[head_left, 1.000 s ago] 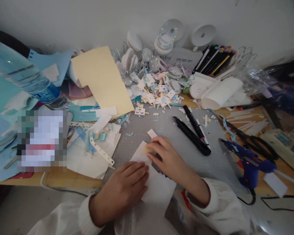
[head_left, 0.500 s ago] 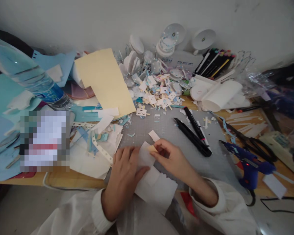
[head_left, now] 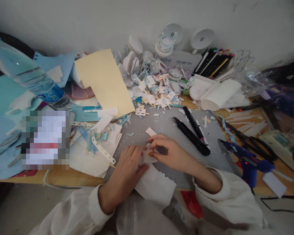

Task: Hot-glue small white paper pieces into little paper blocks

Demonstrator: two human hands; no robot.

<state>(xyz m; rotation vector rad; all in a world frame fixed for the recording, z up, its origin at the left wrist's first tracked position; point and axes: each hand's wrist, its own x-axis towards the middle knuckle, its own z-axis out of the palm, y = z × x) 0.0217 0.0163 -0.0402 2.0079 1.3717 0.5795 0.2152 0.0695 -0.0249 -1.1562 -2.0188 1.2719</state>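
Note:
A white sheet of paper [head_left: 155,184] lies on the grey cutting mat [head_left: 166,125] at the desk's front edge. My left hand [head_left: 127,168] presses flat on its upper left part, fingers stretched out. My right hand [head_left: 169,153] is curled, pinching a small cream paper piece [head_left: 150,152] against the sheet's top corner. A small white scrap [head_left: 151,132] lies just beyond my fingers.
Two black markers [head_left: 192,132] lie on the mat to the right, then a blue glue gun [head_left: 247,161] and scissors [head_left: 253,142]. A pile of small paper cut-outs [head_left: 158,93], a cream sheet [head_left: 105,81] and a water bottle [head_left: 31,81] crowd the back and left.
My left hand slid up the sheet toward its top corner. My right hand went from pressing the sheet to pinching the small cream piece there.

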